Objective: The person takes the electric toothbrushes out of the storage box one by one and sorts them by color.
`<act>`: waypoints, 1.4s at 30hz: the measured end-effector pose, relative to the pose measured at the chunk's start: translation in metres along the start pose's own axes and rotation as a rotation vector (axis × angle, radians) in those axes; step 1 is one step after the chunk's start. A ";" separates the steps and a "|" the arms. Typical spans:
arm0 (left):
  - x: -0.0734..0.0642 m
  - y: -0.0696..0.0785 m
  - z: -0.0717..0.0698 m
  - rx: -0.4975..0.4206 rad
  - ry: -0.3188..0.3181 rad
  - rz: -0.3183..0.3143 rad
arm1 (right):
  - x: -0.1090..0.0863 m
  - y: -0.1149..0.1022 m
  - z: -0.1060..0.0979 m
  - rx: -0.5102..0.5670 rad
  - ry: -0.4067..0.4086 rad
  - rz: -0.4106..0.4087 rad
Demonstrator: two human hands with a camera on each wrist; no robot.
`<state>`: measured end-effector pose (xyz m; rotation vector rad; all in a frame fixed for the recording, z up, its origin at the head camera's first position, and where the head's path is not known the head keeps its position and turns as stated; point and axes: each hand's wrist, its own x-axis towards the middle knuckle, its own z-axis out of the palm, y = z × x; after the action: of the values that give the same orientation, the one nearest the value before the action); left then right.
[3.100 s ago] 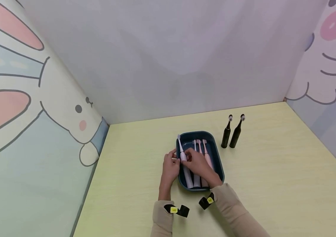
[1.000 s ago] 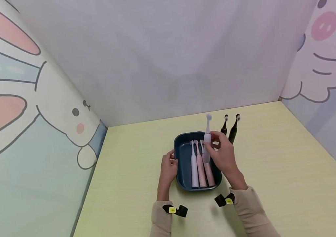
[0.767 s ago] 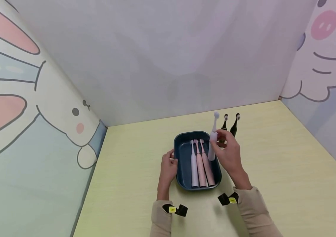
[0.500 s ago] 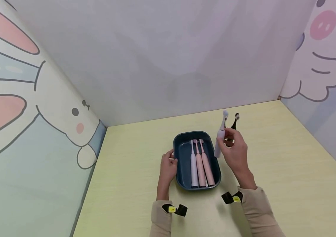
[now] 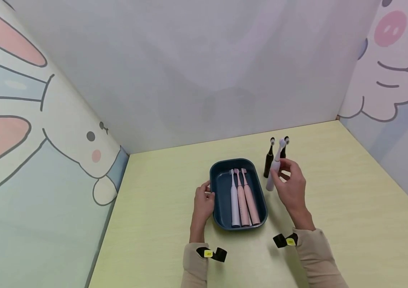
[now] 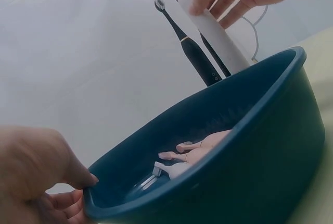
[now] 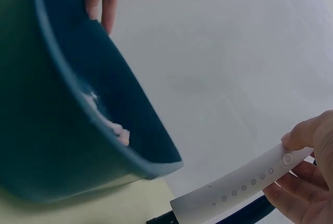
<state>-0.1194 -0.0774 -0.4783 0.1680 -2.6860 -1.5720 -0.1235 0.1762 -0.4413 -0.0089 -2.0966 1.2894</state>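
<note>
My right hand [image 5: 293, 188] pinches a white electric toothbrush [image 5: 270, 183] by its handle, head up and tilted, just right of a dark blue plastic bin [image 5: 222, 196]. In the right wrist view, a button and a row of small marks show on the handle [image 7: 244, 186]. My left hand [image 5: 204, 203] grips the bin's left wall; the left wrist view shows the thumb over the rim. Inside the bin lie a white electric toothbrush [image 5: 235, 206] and two pink electric toothbrushes [image 5: 242, 206], side by side with their heads toward the back.
Two black electric toothbrushes [image 5: 268, 163] stand upright on the pale yellow table [image 5: 160, 200], behind and right of the bin. One is partly hidden by the held toothbrush. A grey back wall [image 5: 189, 80] and cartoon-printed side walls [image 5: 70, 140] enclose the table.
My right hand has lifted the white toothbrush from the bin's left side and carried it right, past the right rim, then lowered it slightly. My left hand stays at the bin.
</note>
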 end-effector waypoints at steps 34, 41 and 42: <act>0.001 0.001 0.001 -0.027 -0.001 -0.041 | -0.021 0.031 0.018 0.016 -0.032 -0.033; 0.001 0.000 0.002 -0.020 -0.001 -0.039 | -0.024 0.031 0.018 0.000 -0.037 -0.018; 0.001 0.000 0.002 -0.021 -0.001 -0.037 | -0.024 0.031 0.018 0.001 -0.037 -0.015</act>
<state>-0.1207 -0.0759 -0.4793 0.2169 -2.6818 -1.6096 -0.1250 0.1699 -0.4842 0.0312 -2.1237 1.2908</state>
